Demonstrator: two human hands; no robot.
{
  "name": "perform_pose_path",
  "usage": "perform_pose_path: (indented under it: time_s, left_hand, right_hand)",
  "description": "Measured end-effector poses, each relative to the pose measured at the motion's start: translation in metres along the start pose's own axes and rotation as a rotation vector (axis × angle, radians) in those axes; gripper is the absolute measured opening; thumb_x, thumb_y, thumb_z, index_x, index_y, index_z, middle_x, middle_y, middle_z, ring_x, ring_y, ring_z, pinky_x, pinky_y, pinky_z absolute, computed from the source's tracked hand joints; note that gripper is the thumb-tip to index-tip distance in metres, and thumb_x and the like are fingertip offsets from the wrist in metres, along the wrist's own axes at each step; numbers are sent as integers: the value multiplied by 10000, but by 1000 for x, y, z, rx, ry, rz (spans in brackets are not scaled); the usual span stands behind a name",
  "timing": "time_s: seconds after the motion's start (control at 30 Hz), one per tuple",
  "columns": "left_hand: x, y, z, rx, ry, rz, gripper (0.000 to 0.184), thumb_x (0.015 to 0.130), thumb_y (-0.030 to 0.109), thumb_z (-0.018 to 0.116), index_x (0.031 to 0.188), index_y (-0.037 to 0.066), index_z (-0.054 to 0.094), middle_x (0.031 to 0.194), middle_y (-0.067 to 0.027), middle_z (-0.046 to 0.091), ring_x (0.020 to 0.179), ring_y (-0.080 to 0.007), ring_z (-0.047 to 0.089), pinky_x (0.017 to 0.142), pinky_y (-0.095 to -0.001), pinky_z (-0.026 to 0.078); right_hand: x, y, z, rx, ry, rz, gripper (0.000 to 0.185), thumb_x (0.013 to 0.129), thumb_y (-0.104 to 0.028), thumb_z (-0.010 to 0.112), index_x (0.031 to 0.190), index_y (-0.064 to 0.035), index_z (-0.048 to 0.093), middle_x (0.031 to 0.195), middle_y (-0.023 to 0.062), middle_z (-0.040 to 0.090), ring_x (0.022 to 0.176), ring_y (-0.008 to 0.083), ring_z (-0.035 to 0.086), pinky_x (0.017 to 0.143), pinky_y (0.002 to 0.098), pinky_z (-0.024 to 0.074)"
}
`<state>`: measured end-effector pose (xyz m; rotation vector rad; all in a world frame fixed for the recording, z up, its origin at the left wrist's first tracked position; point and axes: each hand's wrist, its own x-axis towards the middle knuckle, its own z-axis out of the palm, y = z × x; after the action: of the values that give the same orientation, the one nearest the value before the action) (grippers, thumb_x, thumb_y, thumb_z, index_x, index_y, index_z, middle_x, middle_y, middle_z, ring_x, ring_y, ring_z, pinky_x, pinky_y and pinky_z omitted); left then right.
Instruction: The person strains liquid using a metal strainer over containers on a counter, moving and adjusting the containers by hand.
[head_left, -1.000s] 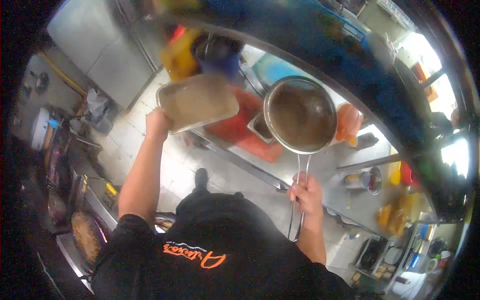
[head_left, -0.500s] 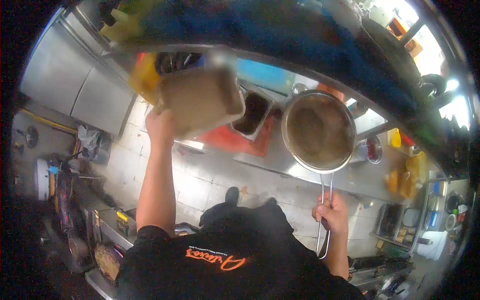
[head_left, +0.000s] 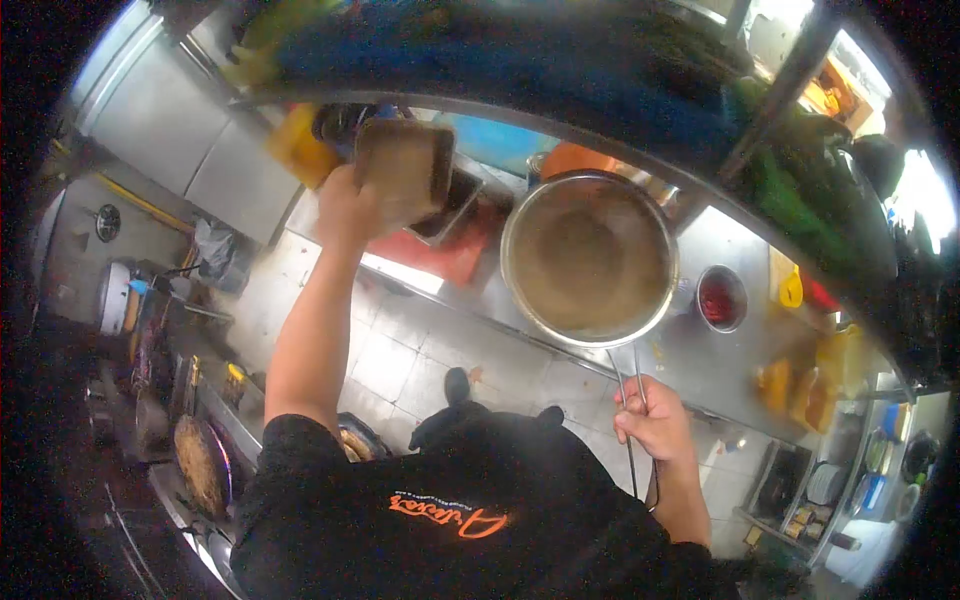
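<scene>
My left hand (head_left: 345,208) is closed on the near-left edge of a blurred, rectangular brownish container (head_left: 402,165), raised above the counter and tilted. Out to the right, my right hand (head_left: 652,418) wraps round the long double-wire handle of a big round sieve (head_left: 590,262). Its metal rim faces up and its mesh bowl looks greyish brown; I cannot tell whether anything lies in it. Partly behind the rectangular container, a dark tray (head_left: 448,212) rests by a red cutting board (head_left: 440,252).
A steel counter (head_left: 715,360) runs below a low overhead shelf edge (head_left: 600,140). On it stands a bowl of something red (head_left: 722,300), with yellow containers (head_left: 815,390) farther right. Behind me to the left are pans (head_left: 203,465) on a stove.
The rectangular container has turned and tilted, showing a narrower side. The sieve has come left, closer to that container, and my view has shifted a little.
</scene>
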<state>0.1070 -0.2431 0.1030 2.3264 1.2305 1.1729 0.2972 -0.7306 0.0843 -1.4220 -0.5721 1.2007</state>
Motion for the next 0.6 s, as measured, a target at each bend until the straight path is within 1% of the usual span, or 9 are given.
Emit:
perform_pose_path:
  time_s: [0.1, 0.2, 0.3, 0.37, 0.47, 0.53, 0.6]
  left_hand:
    - [2, 4, 10, 173, -52, 83, 317, 756, 220, 530, 949, -2, 650, 1012, -241, 643, 980, -433, 591, 869, -479, 469]
    - [-9, 19, 9, 249, -71, 139, 310, 780, 229, 534, 974, 15, 647, 1036, -234, 634, 1002, -428, 590, 876, -479, 475]
    - [-19, 35, 10, 317, -95, 203, 302, 804, 238, 538, 998, 31, 643, 1060, -227, 625, 1024, -424, 589, 883, -478, 481]
    - [-21, 40, 7, 337, -75, 178, 294, 817, 230, 537, 1002, 27, 644, 1097, -219, 620, 1036, -416, 590, 886, -473, 485]
    - [-38, 60, -1, 358, -171, 24, 298, 828, 223, 543, 1016, 16, 645, 1138, -207, 613, 1050, -404, 592, 900, -459, 487]
    - [-37, 59, 0, 348, -130, 47, 309, 831, 223, 549, 1033, 9, 646, 1150, -200, 612, 1061, -393, 592, 909, -453, 486]
    - [-35, 27, 14, 323, 37, 220, 323, 835, 227, 553, 1052, 7, 648, 1150, -194, 616, 1075, -376, 590, 914, -451, 485]
  right_hand:
    - [-10, 0, -20, 1, -116, 32, 296, 803, 6, 653, 1070, 9, 525, 732, 8, 537, 603, 117, 564, 562, 287, 490]
    - [-15, 8, -30, 43, -180, -13, 300, 810, 0, 652, 1082, 11, 526, 732, 14, 549, 606, 119, 567, 565, 291, 485]
    - [-20, 10, -36, 9, -201, -38, 299, 823, -19, 657, 1092, 10, 527, 727, 23, 577, 608, 120, 573, 568, 287, 478]
    - [-27, 12, -41, 21, -197, -33, 296, 828, -29, 663, 1088, 13, 529, 714, 20, 581, 609, 120, 575, 569, 282, 476]
    - [-37, 14, -41, 22, -191, -34, 298, 829, -40, 673, 1085, 16, 531, 702, 15, 586, 607, 117, 579, 569, 277, 474]
    - [-38, 12, -41, 10, -182, -44, 296, 829, -44, 676, 1080, 18, 534, 701, 14, 588, 603, 116, 581, 568, 276, 475]
    - [-42, 14, -43, -1, -168, -35, 288, 827, -45, 677, 1071, 20, 538, 703, 15, 590, 598, 117, 582, 567, 277, 477]
